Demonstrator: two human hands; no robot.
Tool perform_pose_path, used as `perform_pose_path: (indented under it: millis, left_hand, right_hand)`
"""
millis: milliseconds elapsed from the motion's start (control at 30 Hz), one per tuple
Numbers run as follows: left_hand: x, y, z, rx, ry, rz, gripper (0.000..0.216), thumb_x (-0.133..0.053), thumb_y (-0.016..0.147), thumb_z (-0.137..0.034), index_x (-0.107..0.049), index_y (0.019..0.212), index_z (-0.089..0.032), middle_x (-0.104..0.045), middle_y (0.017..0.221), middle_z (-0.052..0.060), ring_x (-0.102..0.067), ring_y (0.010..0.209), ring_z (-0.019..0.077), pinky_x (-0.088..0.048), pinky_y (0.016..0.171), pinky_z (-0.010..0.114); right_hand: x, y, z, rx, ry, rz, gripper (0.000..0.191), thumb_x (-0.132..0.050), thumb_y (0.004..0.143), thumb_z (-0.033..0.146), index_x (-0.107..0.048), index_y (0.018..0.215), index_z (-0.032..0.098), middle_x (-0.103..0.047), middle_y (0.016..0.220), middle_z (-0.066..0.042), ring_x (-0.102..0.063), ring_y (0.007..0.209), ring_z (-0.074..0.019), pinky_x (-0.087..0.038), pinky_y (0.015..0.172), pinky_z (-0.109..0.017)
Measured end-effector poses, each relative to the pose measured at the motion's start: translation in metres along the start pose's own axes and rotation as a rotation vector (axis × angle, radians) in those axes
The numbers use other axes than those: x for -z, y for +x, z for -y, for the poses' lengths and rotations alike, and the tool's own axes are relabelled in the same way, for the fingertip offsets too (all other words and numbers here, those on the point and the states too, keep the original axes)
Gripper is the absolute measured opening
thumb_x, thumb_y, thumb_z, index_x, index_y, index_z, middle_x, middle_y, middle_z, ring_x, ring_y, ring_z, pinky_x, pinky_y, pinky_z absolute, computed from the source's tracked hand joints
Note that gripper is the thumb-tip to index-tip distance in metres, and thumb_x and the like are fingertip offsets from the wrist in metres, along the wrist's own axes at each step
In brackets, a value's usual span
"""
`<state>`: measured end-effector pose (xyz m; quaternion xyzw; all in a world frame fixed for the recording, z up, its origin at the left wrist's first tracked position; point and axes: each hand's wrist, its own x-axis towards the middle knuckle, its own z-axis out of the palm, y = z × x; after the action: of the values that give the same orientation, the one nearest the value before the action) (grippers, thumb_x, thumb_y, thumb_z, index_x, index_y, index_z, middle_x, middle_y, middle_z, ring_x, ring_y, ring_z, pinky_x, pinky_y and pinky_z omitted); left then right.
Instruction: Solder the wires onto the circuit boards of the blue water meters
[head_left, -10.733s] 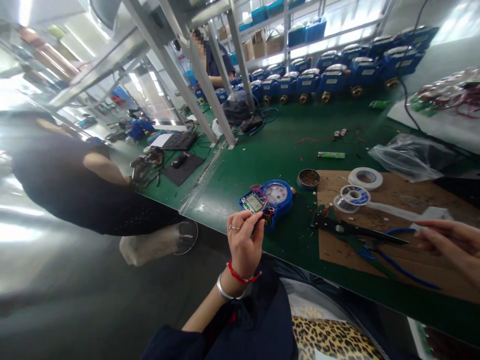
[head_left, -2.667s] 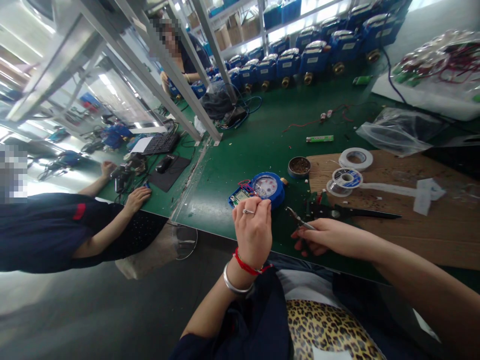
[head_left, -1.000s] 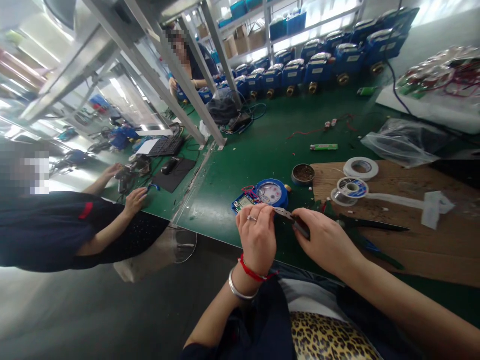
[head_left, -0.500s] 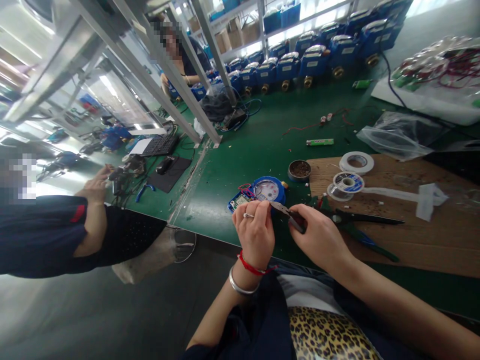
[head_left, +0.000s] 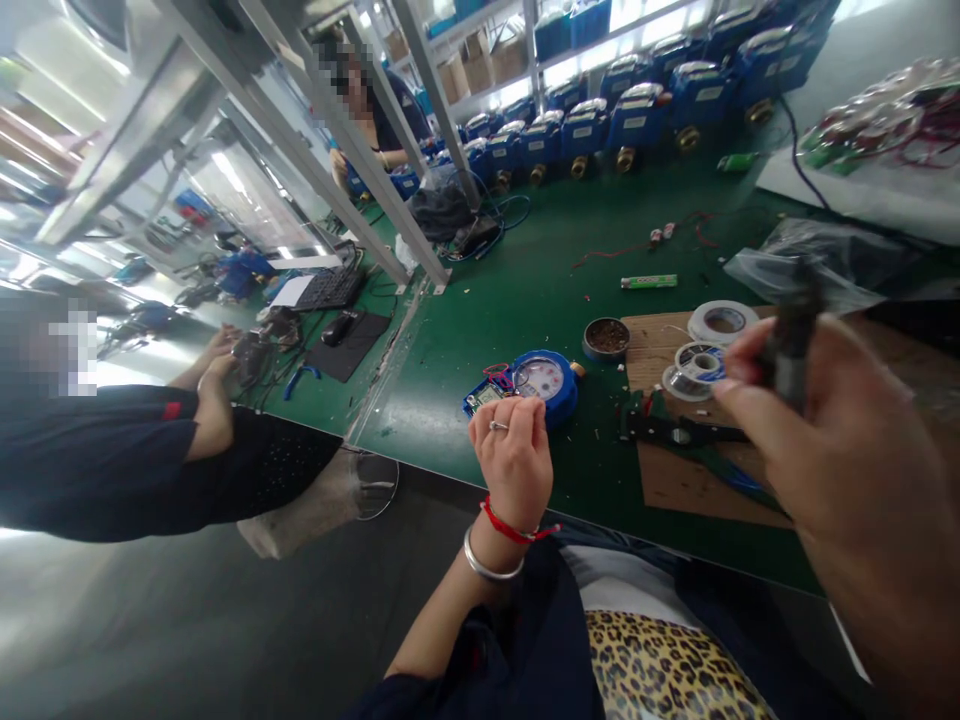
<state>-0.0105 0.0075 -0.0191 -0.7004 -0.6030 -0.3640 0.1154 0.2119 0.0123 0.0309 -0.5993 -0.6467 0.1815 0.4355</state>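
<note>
An open blue water meter [head_left: 546, 378] lies on the green bench, with its circuit board [head_left: 486, 396] and red wires [head_left: 496, 375] on its left side. My left hand [head_left: 514, 458] is just in front of it, with the fingers pinched together. What they hold is too small to make out. My right hand [head_left: 825, 440] is raised close to the camera at the right and is blurred. Its fingers are closed round a dark tool handle [head_left: 787, 345].
Black scissors [head_left: 675, 432], a solder spool [head_left: 696, 362] and a tape roll [head_left: 724, 322] lie on cardboard [head_left: 675, 485]. Nearby are a round tin [head_left: 606, 338], a green lighter [head_left: 649, 282] and a plastic bag [head_left: 810, 265]. Blue meters [head_left: 637, 115] line the back. A co-worker [head_left: 135, 460] sits at the left.
My right hand has lifted away from my left hand, up and to the right toward the camera, with the tool in it. My left hand stays pinched by the meter.
</note>
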Motion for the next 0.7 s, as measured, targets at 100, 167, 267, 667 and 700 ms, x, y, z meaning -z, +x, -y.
perform_pose_path:
  millis: [100,167,267,667,700]
  left_hand:
    - [0.001,-0.001,0.001,-0.005,-0.030,-0.005,0.009,-0.058,0.092,-0.019,-0.066,0.096,-0.018,-0.070,0.093,0.007,-0.057,0.093,0.0219,-0.040,0.091,0.037]
    - [0.002,-0.002,0.001,-0.009,-0.049,-0.008,0.010,-0.058,0.092,-0.018,-0.066,0.097,-0.017,-0.070,0.095,0.007,-0.058,0.094,0.0215,-0.041,0.093,0.038]
    - [0.006,-0.004,0.001,-0.018,-0.066,0.002,0.012,-0.058,0.091,-0.016,-0.065,0.100,-0.017,-0.070,0.098,0.008,-0.059,0.097,0.0212,-0.041,0.094,0.038]
    - [0.038,0.017,0.009,0.010,-0.126,0.050,0.020,-0.066,0.087,-0.026,-0.063,0.104,-0.016,-0.064,0.106,0.010,-0.056,0.103,0.0221,-0.042,0.096,0.039]
    - [0.038,0.023,0.009,0.025,-0.134,0.094,0.019,-0.066,0.087,-0.027,-0.063,0.102,-0.016,-0.065,0.105,0.009,-0.056,0.104,0.0225,-0.042,0.097,0.040]
  right_hand:
    - [-0.016,-0.004,-0.006,-0.045,-0.106,0.051,0.012,-0.054,0.081,0.025,-0.052,0.093,0.024,-0.062,0.083,-0.005,-0.060,0.070,-0.0235,-0.047,0.067,-0.038]
    - [-0.031,-0.010,-0.020,0.040,-0.171,0.092,0.020,-0.054,0.080,0.025,-0.054,0.099,0.021,-0.064,0.092,-0.008,-0.063,0.082,-0.0268,-0.049,0.075,-0.041]
    - [-0.050,-0.024,-0.042,0.183,-0.259,0.190,0.027,-0.055,0.078,0.022,-0.057,0.105,0.016,-0.064,0.103,-0.012,-0.061,0.098,-0.0299,-0.049,0.089,-0.045]
    - [-0.101,-0.064,-0.060,0.484,-0.362,0.332,0.045,-0.055,0.089,0.029,-0.056,0.129,0.010,-0.059,0.130,-0.016,-0.049,0.127,-0.0308,-0.027,0.116,-0.055]
    - [-0.103,-0.063,-0.060,0.486,-0.351,0.329,0.046,-0.056,0.089,0.031,-0.055,0.130,0.010,-0.058,0.132,-0.016,-0.047,0.129,-0.0311,-0.026,0.116,-0.055]
